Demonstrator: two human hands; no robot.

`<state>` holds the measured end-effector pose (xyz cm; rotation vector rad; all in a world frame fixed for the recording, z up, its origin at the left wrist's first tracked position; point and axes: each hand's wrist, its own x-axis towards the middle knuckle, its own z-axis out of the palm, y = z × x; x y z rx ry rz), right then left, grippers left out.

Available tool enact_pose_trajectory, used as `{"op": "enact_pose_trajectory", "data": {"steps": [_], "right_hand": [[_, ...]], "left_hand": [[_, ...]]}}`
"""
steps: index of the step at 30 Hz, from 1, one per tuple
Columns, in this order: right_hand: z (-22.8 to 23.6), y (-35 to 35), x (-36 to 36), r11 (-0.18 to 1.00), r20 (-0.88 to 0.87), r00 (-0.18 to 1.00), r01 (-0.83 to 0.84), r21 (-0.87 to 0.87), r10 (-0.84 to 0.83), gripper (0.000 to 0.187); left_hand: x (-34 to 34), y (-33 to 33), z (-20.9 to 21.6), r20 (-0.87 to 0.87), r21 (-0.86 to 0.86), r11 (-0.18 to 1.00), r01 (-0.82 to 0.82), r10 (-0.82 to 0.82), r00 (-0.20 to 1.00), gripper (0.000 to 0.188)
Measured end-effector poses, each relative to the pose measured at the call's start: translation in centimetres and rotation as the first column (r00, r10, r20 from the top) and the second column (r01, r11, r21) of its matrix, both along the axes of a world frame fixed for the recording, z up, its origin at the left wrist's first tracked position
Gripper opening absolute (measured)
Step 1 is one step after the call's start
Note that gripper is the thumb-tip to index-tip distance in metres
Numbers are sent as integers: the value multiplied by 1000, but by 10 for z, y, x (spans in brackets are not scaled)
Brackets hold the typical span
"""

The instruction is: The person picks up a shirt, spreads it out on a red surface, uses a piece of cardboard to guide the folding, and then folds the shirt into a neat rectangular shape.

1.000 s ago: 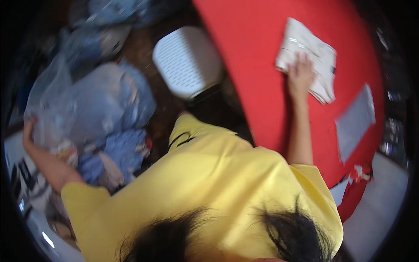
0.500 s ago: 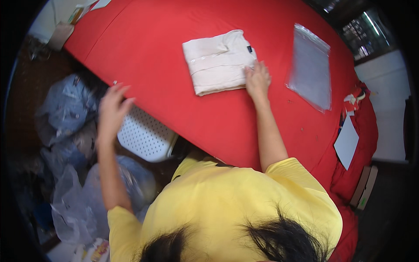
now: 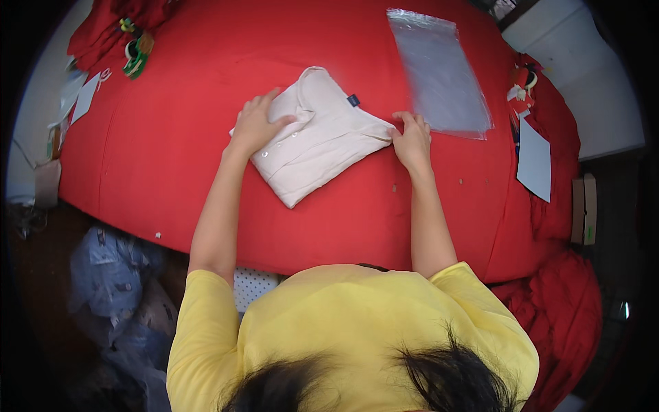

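A folded cream shirt (image 3: 322, 137) with small buttons and a dark neck label lies turned at an angle on the red-covered table (image 3: 322, 237). My left hand (image 3: 255, 127) rests on its left edge, fingers spread and thumb stretched over the cloth. At the shirt's right corner is my right hand (image 3: 413, 143), its thumb touching the corner and its fingers apart. Beyond that hand lies a stack of clear plastic bags (image 3: 443, 75), flat on the cloth.
Tape and green tools (image 3: 135, 58) sit at the far left. To the right are a white card (image 3: 534, 158) and a tape roll (image 3: 530, 80). Plastic bags (image 3: 110, 275) and a white perforated basket (image 3: 252, 287) are below the table's near edge.
My left hand has come from off the table's left edge onto the shirt. The shirt now lies turned at a different angle, and the whole view has swung round.
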<state>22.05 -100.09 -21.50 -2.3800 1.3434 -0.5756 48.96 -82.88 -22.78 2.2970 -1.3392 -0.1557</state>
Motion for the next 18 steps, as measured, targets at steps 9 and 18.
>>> {"op": "enact_pose_trajectory", "data": {"steps": [9, 18], "right_hand": [[221, 157, -28, 68, 787, -193, -956, -285, 586, 17], [232, 189, -47, -55, 830, -324, -940, -336, 454, 15]], "left_hand": [[-7, -21, -6, -1, -38, 994, -98, 98, 995, 56], [-22, -19, -19, 73, -175, 977, -120, 135, 988, 49]]}}
